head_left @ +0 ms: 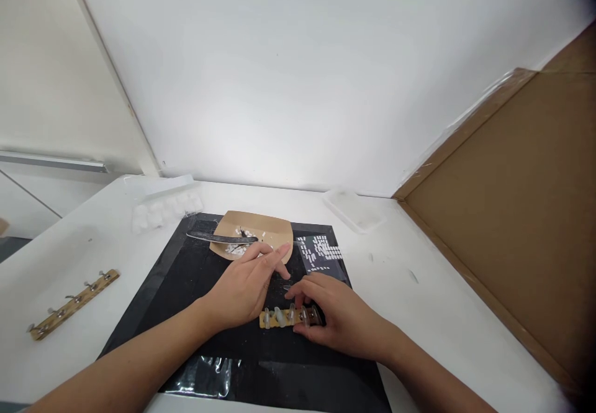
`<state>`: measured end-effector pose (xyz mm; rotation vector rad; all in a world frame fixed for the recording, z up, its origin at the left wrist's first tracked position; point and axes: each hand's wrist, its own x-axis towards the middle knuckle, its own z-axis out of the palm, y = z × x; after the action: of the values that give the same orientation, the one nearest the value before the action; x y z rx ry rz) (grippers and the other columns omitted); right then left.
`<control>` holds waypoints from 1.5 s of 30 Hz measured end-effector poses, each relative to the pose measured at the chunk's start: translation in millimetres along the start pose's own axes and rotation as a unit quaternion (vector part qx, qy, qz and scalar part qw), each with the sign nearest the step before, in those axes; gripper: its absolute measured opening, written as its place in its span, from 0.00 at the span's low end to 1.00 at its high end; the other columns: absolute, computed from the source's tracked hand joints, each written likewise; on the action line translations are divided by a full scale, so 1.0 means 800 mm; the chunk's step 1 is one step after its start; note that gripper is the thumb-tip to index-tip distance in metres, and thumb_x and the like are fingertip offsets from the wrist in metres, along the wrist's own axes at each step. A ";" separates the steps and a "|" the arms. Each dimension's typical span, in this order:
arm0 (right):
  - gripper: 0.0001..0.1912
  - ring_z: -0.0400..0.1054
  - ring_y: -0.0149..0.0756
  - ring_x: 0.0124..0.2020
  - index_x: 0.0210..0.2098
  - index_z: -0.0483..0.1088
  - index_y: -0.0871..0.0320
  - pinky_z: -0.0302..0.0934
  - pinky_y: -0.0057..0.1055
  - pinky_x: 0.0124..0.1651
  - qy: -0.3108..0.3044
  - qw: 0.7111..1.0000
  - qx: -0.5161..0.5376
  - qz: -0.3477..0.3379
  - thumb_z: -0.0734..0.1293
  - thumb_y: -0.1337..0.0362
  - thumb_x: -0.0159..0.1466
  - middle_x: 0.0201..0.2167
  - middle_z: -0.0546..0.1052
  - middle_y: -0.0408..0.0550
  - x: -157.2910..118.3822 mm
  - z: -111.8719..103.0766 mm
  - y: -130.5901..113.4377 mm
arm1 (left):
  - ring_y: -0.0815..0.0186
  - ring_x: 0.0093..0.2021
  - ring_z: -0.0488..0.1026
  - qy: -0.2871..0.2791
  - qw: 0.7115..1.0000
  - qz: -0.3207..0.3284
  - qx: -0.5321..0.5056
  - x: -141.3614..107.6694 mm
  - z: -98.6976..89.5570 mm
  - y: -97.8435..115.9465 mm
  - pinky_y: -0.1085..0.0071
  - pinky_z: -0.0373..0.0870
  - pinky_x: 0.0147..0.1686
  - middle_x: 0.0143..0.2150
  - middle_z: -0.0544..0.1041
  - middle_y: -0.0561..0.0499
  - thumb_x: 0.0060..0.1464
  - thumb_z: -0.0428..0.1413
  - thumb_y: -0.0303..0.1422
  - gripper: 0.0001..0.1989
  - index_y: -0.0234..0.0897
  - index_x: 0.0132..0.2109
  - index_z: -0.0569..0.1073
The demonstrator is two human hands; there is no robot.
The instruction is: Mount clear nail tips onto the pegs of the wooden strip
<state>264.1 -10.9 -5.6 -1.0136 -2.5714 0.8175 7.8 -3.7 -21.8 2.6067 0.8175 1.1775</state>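
Observation:
A short wooden strip [274, 320] with several clear nail tips standing on it lies on the black mat [195, 313]. My right hand [333, 313] is wrapped round the strip's right end, thumb at the near side and fingers at the far side. My left hand [246, 282] hovers just beyond and left of the strip, its fingers stretched towards the right near the paper tray; nothing shows in it. Beyond it, the brown paper tray [274, 226] holds small white pieces, with a dark nail file [218, 238] lying across its left edge.
A dark card with white pieces [321, 267] lies right of the tray. On the left stands another wooden strip with metal clips [74, 304]. Clear plastic packaging [167, 208] is at the back left, a white shallow tray [354, 211] at the back right. Cardboard [507, 226] borders the right.

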 end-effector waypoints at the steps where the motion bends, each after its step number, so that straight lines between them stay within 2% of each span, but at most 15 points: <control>1: 0.23 0.71 0.40 0.45 0.50 0.73 0.52 0.65 0.36 0.47 0.001 1.000 0.001 0.001 0.79 0.69 0.58 0.44 0.79 0.44 0.000 0.000 0.000 | 0.56 0.51 0.69 -0.001 1.000 -0.007 -0.002 0.001 0.000 0.001 0.51 0.73 0.58 0.48 0.82 0.46 0.67 0.45 0.18 0.38 0.38 0.79 0.45; 5: 0.24 0.72 0.40 0.45 0.51 0.73 0.52 0.65 0.36 0.47 0.003 1.000 0.002 0.003 0.80 0.69 0.58 0.43 0.80 0.44 0.000 0.001 -0.002 | 0.56 0.51 0.70 -0.012 1.000 -0.021 0.002 0.003 -0.003 0.007 0.50 0.73 0.58 0.49 0.81 0.45 0.69 0.46 0.20 0.37 0.38 0.79 0.43; 12: 0.22 0.72 0.41 0.45 0.49 0.73 0.52 0.65 0.37 0.48 0.011 1.000 -0.007 -0.004 0.80 0.68 0.57 0.43 0.79 0.44 0.000 -0.001 -0.003 | 0.54 0.52 0.70 -0.033 0.999 -0.022 0.003 0.004 -0.007 0.011 0.48 0.72 0.59 0.49 0.80 0.44 0.68 0.50 0.23 0.35 0.37 0.77 0.49; 17: 0.22 0.71 0.42 0.45 0.50 0.74 0.52 0.65 0.37 0.48 0.004 1.000 -0.004 -0.005 0.80 0.69 0.58 0.44 0.79 0.45 0.000 0.000 -0.001 | 0.53 0.55 0.70 -0.005 0.999 -0.045 0.013 0.003 -0.010 0.007 0.49 0.73 0.57 0.52 0.79 0.43 0.68 0.51 0.23 0.34 0.37 0.76 0.50; 21: 0.23 0.71 0.42 0.46 0.51 0.74 0.52 0.65 0.37 0.49 0.001 1.000 -0.001 0.001 0.79 0.68 0.59 0.44 0.78 0.45 0.000 0.000 -0.002 | 0.51 0.58 0.69 0.047 0.995 -0.080 0.026 0.002 -0.015 0.001 0.51 0.73 0.55 0.56 0.78 0.41 0.67 0.52 0.24 0.34 0.37 0.76 0.51; 24: 0.23 0.71 0.42 0.47 0.51 0.74 0.52 0.65 0.37 0.49 -0.001 1.000 -0.001 0.004 0.79 0.68 0.59 0.45 0.78 0.45 -0.001 -0.001 -0.003 | 0.51 0.57 0.69 0.056 0.994 -0.085 0.036 0.004 -0.018 0.001 0.53 0.73 0.53 0.54 0.78 0.40 0.66 0.52 0.25 0.29 0.35 0.72 0.58; 28: 0.21 0.71 0.43 0.47 0.49 0.74 0.53 0.65 0.36 0.49 -0.004 1.000 -0.007 0.002 0.80 0.66 0.59 0.45 0.78 0.46 0.000 -0.001 -0.002 | 0.54 0.48 0.71 0.015 0.998 -0.024 0.049 0.010 -0.018 0.007 0.53 0.72 0.51 0.44 0.80 0.43 0.64 0.54 0.24 0.14 0.34 0.55 0.72; 32: 0.21 0.71 0.42 0.46 0.49 0.74 0.54 0.64 0.36 0.49 -0.012 1.000 -0.015 -0.004 0.80 0.66 0.59 0.45 0.78 0.45 0.003 -0.001 -0.001 | 0.61 0.37 0.70 -0.021 0.997 0.063 0.029 0.012 -0.012 0.012 0.58 0.72 0.47 0.35 0.78 0.47 0.65 0.53 0.23 0.06 0.34 0.45 0.74; 34: 0.20 0.71 0.41 0.46 0.49 0.74 0.54 0.63 0.35 0.48 -0.016 1.000 -0.017 -0.007 0.80 0.65 0.60 0.44 0.78 0.45 0.003 -0.001 -0.001 | 0.64 0.33 0.69 -0.037 0.995 0.090 0.026 0.012 -0.010 0.011 0.59 0.71 0.45 0.33 0.78 0.49 0.66 0.52 0.22 0.07 0.34 0.44 0.74; 37: 0.19 0.71 0.41 0.46 0.47 0.74 0.55 0.62 0.34 0.48 -0.018 1.000 -0.018 -0.010 0.80 0.64 0.59 0.43 0.78 0.44 0.004 -0.003 -0.002 | 0.62 0.34 0.70 -0.054 0.990 0.122 0.035 0.008 -0.008 0.007 0.59 0.70 0.43 0.35 0.80 0.47 0.67 0.52 0.21 0.08 0.32 0.48 0.74; 45: 0.17 0.70 0.41 0.43 0.42 0.73 0.57 0.60 0.33 0.45 -0.024 0.998 -0.054 -0.007 0.81 0.59 0.60 0.41 0.78 0.45 0.005 -0.004 -0.001 | 0.57 0.38 0.68 -0.101 0.986 0.129 0.040 0.000 -0.010 0.005 0.60 0.71 0.36 0.40 0.81 0.43 0.67 0.53 0.21 0.14 0.29 0.57 0.74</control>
<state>261.9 -7.4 -2.6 -1.0170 -2.6861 0.7153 3.4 -7.3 -14.8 2.9069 0.5110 0.9291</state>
